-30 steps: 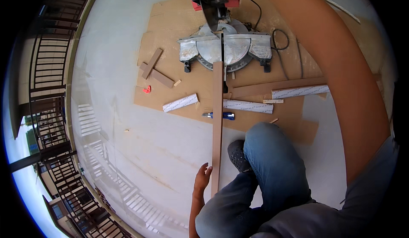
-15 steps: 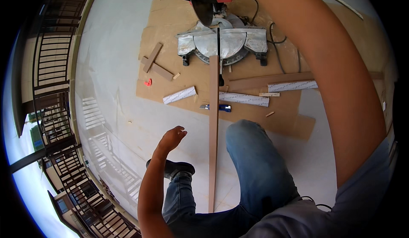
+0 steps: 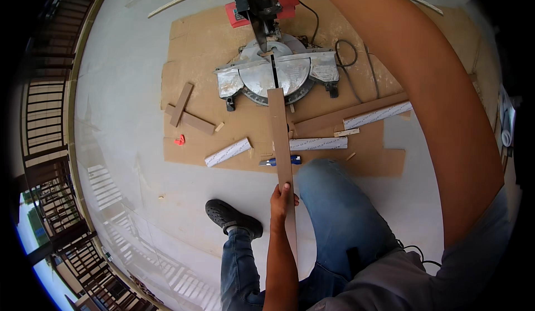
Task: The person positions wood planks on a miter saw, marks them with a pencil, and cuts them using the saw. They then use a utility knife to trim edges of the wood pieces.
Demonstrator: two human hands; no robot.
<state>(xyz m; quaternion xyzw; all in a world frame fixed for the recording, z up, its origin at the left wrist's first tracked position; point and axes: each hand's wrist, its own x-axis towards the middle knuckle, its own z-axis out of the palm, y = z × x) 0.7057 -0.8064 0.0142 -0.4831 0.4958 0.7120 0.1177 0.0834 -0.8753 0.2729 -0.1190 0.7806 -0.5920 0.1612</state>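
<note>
My left hand (image 3: 281, 202) grips a long brown board (image 3: 281, 138) between my legs, thumb on top. The board's far end meets the front of the miter saw (image 3: 292, 71), whose raised black-and-red head (image 3: 251, 5) holds the blade at the top. My right forearm (image 3: 418, 66) stretches to the top edge beside that head; the fingers are too hidden to tell. A blue utility knife (image 3: 292, 160) lies beside the board.
Cardboard (image 3: 189, 49) under the saw carries crossed brown offcuts (image 3: 181, 102), patterned white-wrapped strips (image 3: 225, 150), a small red object (image 3: 179, 140) and a looped cord (image 3: 345, 55). My shod foot (image 3: 228, 216) rests on the pale floor. A railing (image 3: 44, 116) runs along the left.
My left hand left the board, swung forward-left, and now holds it farther forward. My left leg has stretched out to the left. The board's near part has shifted slightly right in view.
</note>
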